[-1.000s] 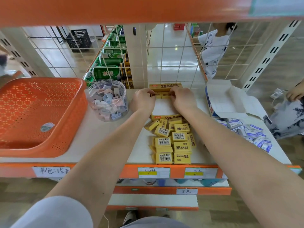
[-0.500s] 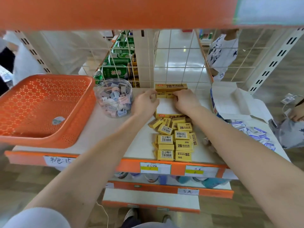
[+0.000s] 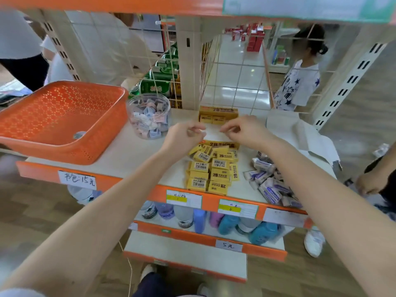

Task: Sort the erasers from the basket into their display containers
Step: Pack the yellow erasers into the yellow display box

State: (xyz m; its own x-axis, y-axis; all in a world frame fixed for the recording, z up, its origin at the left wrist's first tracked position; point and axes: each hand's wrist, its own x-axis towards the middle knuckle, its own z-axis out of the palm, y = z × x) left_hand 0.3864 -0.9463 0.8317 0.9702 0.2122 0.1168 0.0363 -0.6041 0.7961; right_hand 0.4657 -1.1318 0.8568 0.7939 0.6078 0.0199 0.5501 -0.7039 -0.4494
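Orange basket (image 3: 64, 116) sat at 10 o'clock on shelf (image 3: 137, 151). Yellow erasers (image 3: 212, 168) were piled at 6 o'clock of display box (image 3: 218, 113). Left hand (image 3: 184, 136) and right hand (image 3: 242, 130) hovered over box, each grip curled; held item: cannot tell.

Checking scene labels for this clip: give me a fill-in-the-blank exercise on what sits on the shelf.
1. The basket is coloured ____.
2. The jar stands just to the ____ of the basket.
3. The yellow erasers are printed with the grade ____.
Missing words: orange; right; 2B.
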